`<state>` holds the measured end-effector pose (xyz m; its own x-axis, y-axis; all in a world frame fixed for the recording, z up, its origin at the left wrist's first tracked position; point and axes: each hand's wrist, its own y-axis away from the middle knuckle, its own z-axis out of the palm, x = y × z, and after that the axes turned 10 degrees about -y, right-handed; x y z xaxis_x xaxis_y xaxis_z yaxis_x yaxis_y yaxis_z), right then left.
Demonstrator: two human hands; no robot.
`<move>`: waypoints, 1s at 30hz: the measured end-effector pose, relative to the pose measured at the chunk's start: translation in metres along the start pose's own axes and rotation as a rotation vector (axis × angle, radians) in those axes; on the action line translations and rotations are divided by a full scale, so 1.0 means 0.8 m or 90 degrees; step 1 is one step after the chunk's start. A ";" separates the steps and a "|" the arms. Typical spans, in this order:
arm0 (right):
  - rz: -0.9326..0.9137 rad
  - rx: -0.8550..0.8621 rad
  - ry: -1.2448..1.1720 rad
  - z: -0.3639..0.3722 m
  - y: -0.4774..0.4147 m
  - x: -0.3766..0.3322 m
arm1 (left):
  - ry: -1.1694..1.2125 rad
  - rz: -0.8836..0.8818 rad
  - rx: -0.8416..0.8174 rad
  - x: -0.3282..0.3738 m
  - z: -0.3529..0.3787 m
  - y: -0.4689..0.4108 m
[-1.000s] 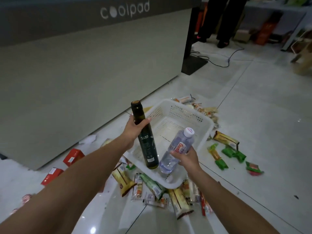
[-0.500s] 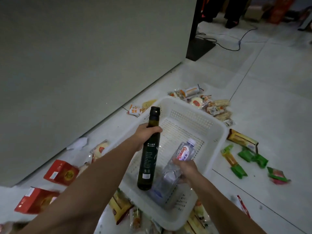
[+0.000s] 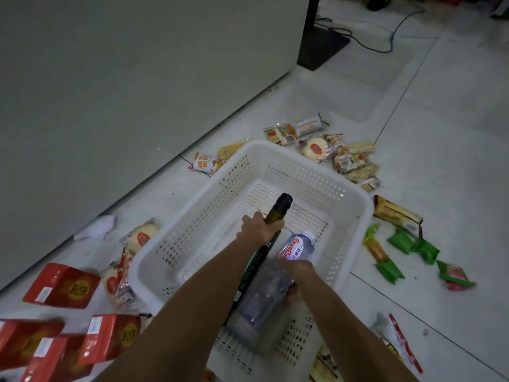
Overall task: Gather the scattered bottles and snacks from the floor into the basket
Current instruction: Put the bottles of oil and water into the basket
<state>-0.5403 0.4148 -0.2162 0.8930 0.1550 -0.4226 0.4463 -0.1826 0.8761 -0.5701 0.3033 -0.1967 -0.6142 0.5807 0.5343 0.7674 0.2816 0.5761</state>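
Dark glass bottle (image 3: 278, 209) and clear bottle (image 3: 271, 288), gripped by hands inside basket (image 3: 355, 224)

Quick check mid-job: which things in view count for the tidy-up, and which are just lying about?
Job:
white basket
dark glass bottle, left hand
clear water bottle, right hand
green snack packs
red boxes
bun packets

Just lying about:
black stand base
cable

basket (image 3: 355, 205): white perforated plastic | water bottle (image 3: 275, 288): clear plastic | dark bottle (image 3: 278, 210): glossy glass | floor (image 3: 440, 133): glossy tile
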 end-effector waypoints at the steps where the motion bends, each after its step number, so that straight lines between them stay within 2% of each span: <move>1: 0.000 0.000 0.003 0.001 0.000 0.001 | -0.031 0.008 0.016 0.000 0.006 0.001; 4: -0.028 0.006 0.025 0.002 0.007 0.003 | -0.111 0.065 0.055 -0.013 0.023 0.013; 9: -0.058 0.055 0.035 0.004 0.034 0.005 | -0.233 0.136 0.035 -0.051 0.021 0.034; 12: -0.120 0.142 0.188 0.011 0.067 -0.024 | -0.332 0.184 0.146 -0.075 -0.029 0.057; 15: -0.290 0.184 0.378 0.035 0.116 -0.074 | -0.385 0.194 0.254 -0.121 -0.109 0.096; 19: -0.689 0.078 0.652 0.101 0.195 -0.090 | -0.398 0.076 0.397 -0.203 -0.201 0.171; 21: -0.809 0.008 0.724 0.146 0.235 -0.073 | -0.385 -0.010 0.440 -0.241 -0.229 0.220; 26: -0.939 -0.229 0.803 0.248 0.328 0.027 | -0.304 -0.212 0.514 -0.315 -0.254 0.339; 30: -0.964 -0.359 0.849 0.282 0.383 0.118 | -0.375 -0.284 0.533 -0.365 -0.267 0.430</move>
<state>-0.3063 0.1543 -0.0398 -0.7592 0.3516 -0.5478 0.3229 0.9341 0.1520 -0.1658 0.0675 -0.0226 -0.8525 0.5084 -0.1213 0.5185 0.8518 -0.0742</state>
